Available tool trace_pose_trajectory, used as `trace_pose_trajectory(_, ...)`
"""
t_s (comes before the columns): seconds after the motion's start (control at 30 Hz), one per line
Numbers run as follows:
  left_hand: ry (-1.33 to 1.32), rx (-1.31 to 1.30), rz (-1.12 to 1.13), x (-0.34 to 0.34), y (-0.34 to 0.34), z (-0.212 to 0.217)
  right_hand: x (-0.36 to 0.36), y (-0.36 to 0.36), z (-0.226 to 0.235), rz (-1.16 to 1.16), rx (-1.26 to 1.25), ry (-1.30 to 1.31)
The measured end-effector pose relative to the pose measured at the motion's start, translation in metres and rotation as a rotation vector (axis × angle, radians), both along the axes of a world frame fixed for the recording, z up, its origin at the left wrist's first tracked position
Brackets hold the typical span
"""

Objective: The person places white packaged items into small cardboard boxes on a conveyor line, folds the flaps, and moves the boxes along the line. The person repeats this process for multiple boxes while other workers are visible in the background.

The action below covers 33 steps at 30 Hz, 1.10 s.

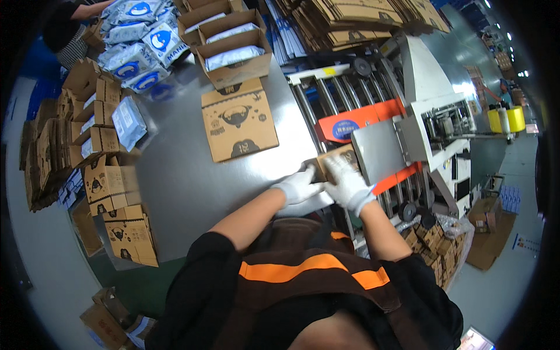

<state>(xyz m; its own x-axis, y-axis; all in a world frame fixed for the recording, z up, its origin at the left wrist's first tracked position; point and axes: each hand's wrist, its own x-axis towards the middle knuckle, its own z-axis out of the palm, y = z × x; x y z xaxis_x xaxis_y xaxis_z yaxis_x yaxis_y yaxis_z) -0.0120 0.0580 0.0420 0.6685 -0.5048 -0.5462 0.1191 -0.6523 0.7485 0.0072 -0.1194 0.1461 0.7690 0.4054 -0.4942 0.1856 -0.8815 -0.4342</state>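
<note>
A small brown cardboard box (348,154) with dark printing lies at the table's right edge, where the roller conveyor begins. My right hand (347,184), in a white glove, grips this box, its fingers laid over the top. Beside the box's left end is my left hand (299,185), also gloved, with thumb and fingers apart and nothing held; whether its fingertips touch the box I cannot tell. A closed printed carton (240,119) lies flat farther off on the metal table (181,192). Behind it stand open cartons (238,74) containing pale packs.
Right of the table stands a carton-sealing machine (434,128) with metal rollers and orange-red side guides (361,119). Blue-and-white packs (137,58) are piled far left. Folded cartons (49,146) and open boxes line the left edge. Another person's arm (93,10) shows at far left.
</note>
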Motion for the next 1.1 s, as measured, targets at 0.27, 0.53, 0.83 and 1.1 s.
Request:
trace_pose_trajectory(0.27, -0.345, 0.426, 0.523, 0.131, 0.223, 0.037, 0.057, 0.108, -0.132, -0.231, 0.369, 0.078)
trace_pose_trajectory(0.53, 0.123, -0.044, 0.584, -0.025, 0.219, -0.076, 0.002, 0.114, -0.042, -0.308, 0.229, -0.156)
trace_pose_trajectory(0.83, -0.786, -0.054, 0.822, -0.170, 0.204, 0.055, -0.045, 0.155, -0.082, -0.384, 0.460, -0.200)
trace_pose_trajectory(1.1, -0.359, 0.349, 0.572, -0.079, 0.229, 0.056, -0.012, 0.214, -0.009, 0.153, 0.419, -0.080)
